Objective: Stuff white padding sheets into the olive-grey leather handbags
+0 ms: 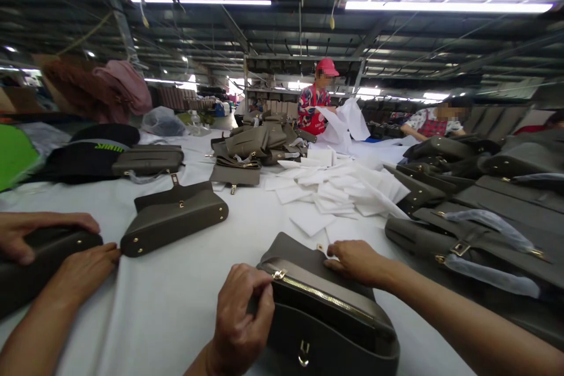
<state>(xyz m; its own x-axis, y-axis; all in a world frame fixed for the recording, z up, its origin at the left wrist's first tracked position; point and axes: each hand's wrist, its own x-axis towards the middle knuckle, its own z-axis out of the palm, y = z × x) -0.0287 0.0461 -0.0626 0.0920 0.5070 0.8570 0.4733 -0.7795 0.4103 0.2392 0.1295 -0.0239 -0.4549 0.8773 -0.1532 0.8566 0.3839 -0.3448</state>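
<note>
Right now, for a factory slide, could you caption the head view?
Left hand pinches the gold zipper pull of a grey leather handbag; right hand rests on its top edge.

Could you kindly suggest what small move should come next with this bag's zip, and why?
I'd probably slide the zip pull along the zip, though that's only a judgement. The left hand is already at the pull, at one end of the gold teeth, and the right hand rests on the top edge of the bag, where it could steady it.
</note>
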